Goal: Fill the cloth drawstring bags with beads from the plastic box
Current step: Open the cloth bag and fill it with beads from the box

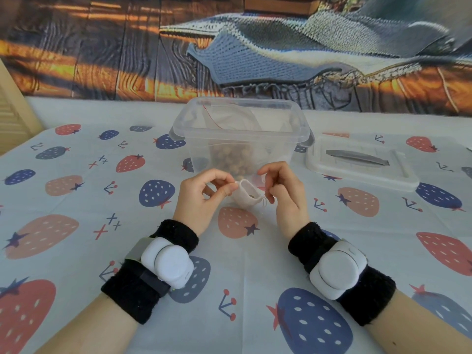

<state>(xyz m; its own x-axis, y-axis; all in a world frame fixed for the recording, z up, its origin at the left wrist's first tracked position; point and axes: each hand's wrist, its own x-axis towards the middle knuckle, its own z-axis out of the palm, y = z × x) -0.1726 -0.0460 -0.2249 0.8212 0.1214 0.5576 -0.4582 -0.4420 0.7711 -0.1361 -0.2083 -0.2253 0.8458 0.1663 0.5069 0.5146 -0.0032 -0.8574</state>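
A small cream cloth drawstring bag [246, 195] hangs just above the table between my hands, its mouth slightly open. My left hand [201, 198] pinches the bag's upper left rim between thumb and forefinger. My right hand [282, 190] has curled fingers at the bag's right side and pinches its thin drawstring near the lower right corner. Right behind them stands the clear plastic box [241, 134], open, with a heap of tan beads [231, 158] in its bottom and more pale cloth bags [237, 121] with a red string inside.
The box's clear lid [357, 160] with a grey handle lies flat to the right of the box. A strawberry-print tablecloth [102, 200] covers the table. A printed backdrop [229, 47] hangs behind the table's far edge.
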